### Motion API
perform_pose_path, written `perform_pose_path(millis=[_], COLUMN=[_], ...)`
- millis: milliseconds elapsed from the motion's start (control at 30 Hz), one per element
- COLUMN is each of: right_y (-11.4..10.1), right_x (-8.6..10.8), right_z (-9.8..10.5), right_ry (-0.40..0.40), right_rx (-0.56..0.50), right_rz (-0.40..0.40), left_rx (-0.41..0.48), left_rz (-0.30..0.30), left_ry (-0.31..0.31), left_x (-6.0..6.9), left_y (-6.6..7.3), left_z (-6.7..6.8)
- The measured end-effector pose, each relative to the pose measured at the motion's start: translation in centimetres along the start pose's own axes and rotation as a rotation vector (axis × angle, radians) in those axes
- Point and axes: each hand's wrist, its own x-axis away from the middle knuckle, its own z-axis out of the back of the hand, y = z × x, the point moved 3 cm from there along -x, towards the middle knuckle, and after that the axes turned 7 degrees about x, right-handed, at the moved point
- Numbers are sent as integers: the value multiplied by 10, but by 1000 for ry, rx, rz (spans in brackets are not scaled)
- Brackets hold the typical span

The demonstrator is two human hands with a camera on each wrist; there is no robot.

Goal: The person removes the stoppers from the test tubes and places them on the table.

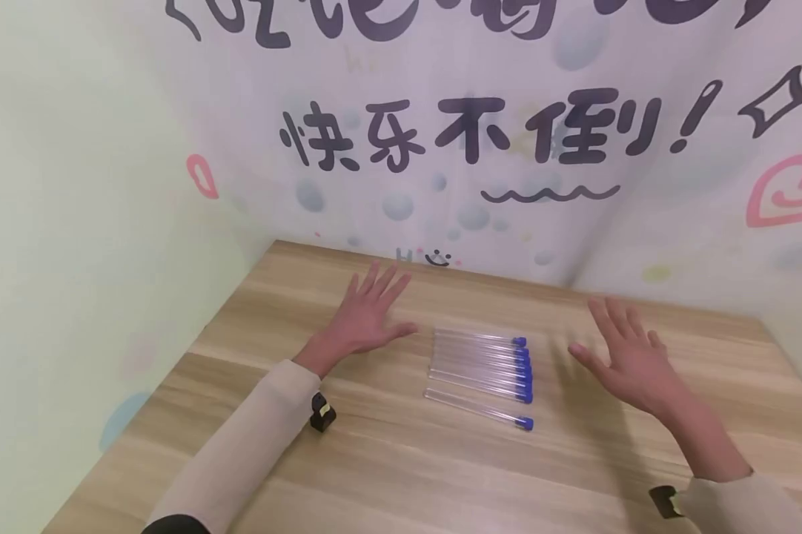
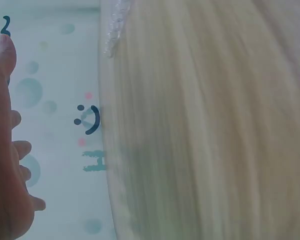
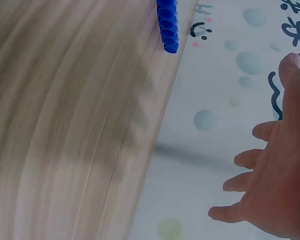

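Nearest the head camera, two pale sleeves are recorded: the left sleeve point(image 1: 241, 445) and the right sleeve point(image 1: 751, 508), a small black device point(image 1: 322, 413) being seen beside the left cuff and another black piece point(image 1: 664, 502) beside the right.

Item: clear tubes with blue caps, laid on the wooden table point(image 1: 401, 467) between the two hands. A close-set row of tubes point(image 1: 481, 363) is arranged side by side, capped ends to the right; their exact number cannot be made out with confidence, as the clear walls merge. A single tube point(image 1: 479, 409) is placed apart, on the near side of the row, slightly slanted and turned the same way.

Left hand point(image 1: 363, 319): opened wide, fingers spread, nothing held; its thumb is pointed toward the clear ends of the row. Right hand point(image 1: 631, 363): likewise extended, fingers parted, nothing held; it is raised above the table to the right of the caps, and a shadow is cast beside it.

Backing: a pale printed sheet point(image 1: 374, 222), by which the table's far edge is met, marked with dark lettering point(image 1: 471, 130), a small smiling face point(image 1: 437, 258) and pink heart shapes point(image 1: 788, 189).
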Motion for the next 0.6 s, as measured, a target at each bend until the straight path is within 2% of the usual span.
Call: perform_pose_path(millis=[200, 333, 467, 600], right_y=[-3, -4, -4, -4], right_x=[-10, -15, -22, -27], right_z=[-4, -8, -17, -30], right_ry=[-16, -22, 10, 33], right_rx=[-90, -172, -229, -286], right_rz=[-4, -14, -29, -68], left_rx=[65, 142, 269, 450], left_rz=[42, 75, 114, 183], left_ry=[-17, -18, 38, 84], left_x=[-10, -17, -22, -25], left_y=[1, 3, 6, 9], left_z=[-6, -14, -23, -35])
